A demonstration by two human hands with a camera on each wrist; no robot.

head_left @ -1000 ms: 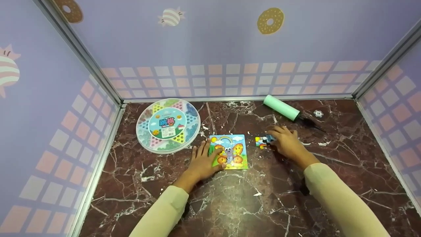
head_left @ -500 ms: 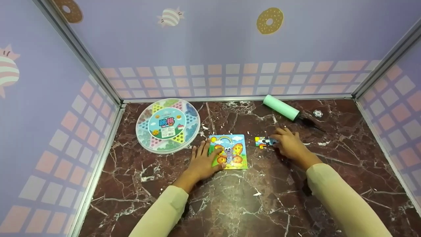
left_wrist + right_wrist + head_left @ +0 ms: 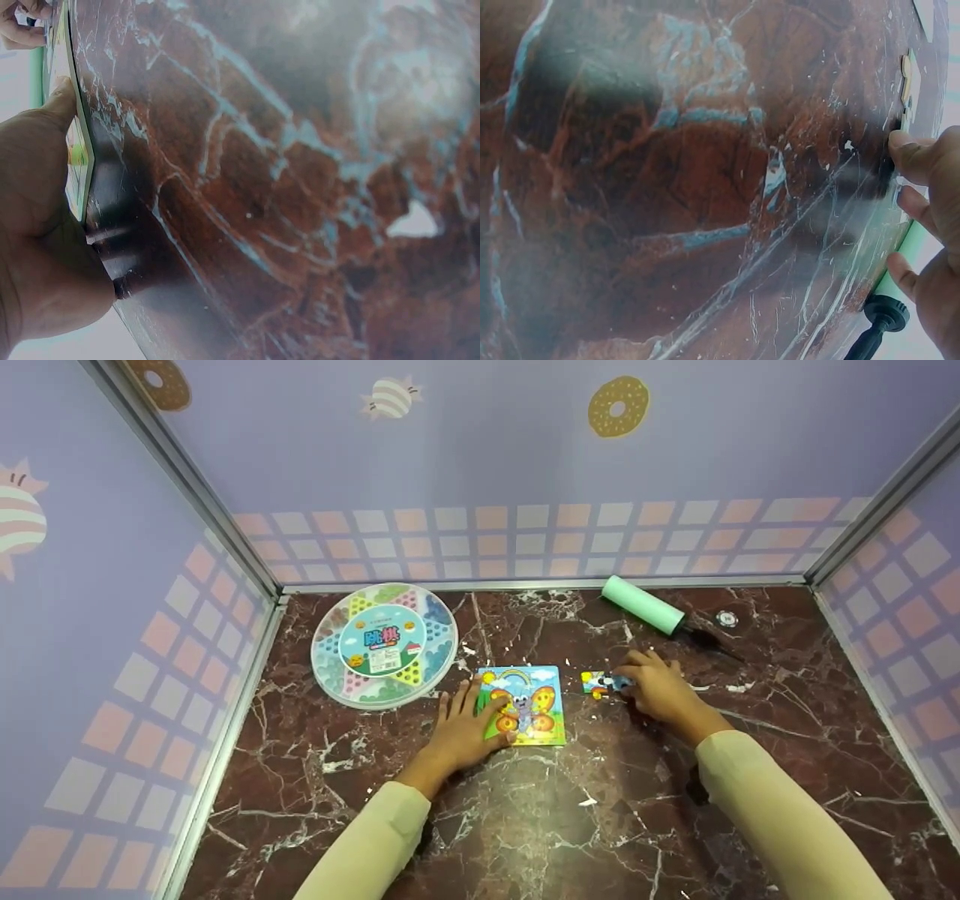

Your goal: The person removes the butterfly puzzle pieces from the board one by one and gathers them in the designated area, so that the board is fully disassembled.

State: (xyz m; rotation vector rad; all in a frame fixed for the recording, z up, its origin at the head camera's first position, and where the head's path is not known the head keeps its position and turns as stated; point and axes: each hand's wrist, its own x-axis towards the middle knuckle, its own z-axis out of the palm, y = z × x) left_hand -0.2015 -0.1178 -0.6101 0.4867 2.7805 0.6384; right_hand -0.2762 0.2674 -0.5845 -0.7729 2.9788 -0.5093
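A square butterfly picture puzzle (image 3: 541,690) lies flat in the middle of the table. My left hand (image 3: 466,727) rests on its left side with fingers spread; in the left wrist view the thumb (image 3: 64,101) lies over the puzzle's edge. To the right, a small puzzle piece (image 3: 592,681) with yellow and rainbow colours sits on the marble. Against its right side is a blue puzzle piece (image 3: 621,682), partly hidden under my right hand (image 3: 660,688), which pinches it. The right wrist view shows the thumb (image 3: 909,150) low at the pieces' edge.
A round marble-game box (image 3: 384,649) stands at the back left. Near the back wall lies a mint-green cylinder (image 3: 643,605) with a black end, and a poker chip (image 3: 726,619) is to its right. Patterned walls enclose the back and sides.
My right hand has shifted slightly right and toward me, and the blue puzzle piece has come down flatter beside the other piece. The left hand has stayed on the puzzle.
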